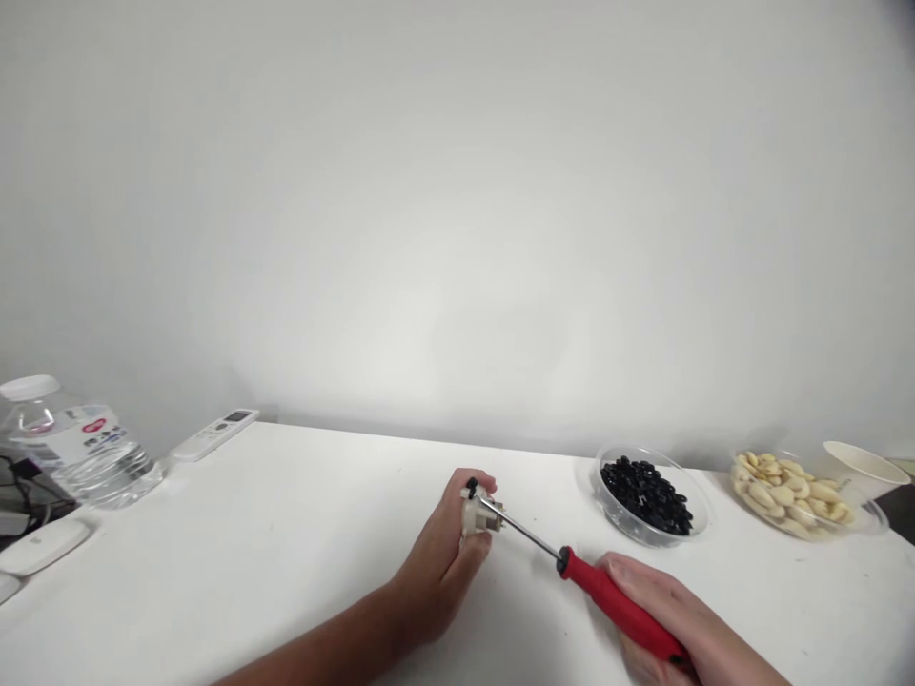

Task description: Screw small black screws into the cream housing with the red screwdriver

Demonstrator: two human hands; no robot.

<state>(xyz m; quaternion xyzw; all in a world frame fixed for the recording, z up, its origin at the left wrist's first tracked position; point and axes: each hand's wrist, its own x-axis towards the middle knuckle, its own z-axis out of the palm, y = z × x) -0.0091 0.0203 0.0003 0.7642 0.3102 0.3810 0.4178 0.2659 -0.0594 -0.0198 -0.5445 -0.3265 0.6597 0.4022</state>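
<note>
My left hand (437, 562) is closed around a small whitish plastic part (472, 517) just above the table. A black bit sits at the part's top, and a short metallic piece sticks out of its right side. My right hand (672, 610) grips a screwdriver (607, 595) by its red handle. The metal shaft slants up to the left, and its tip meets the part near the black bit. Whether the tip sits in a screw is too small to tell.
On the white table (321, 534), a clear bowl (606, 505) of black pieces and a clear container (876, 519) of pale, bean-like pieces stand right, near a paper cup (862, 467). At left are a water bottle (78, 448), a remote control (214, 435) and a white mouse (47, 546).
</note>
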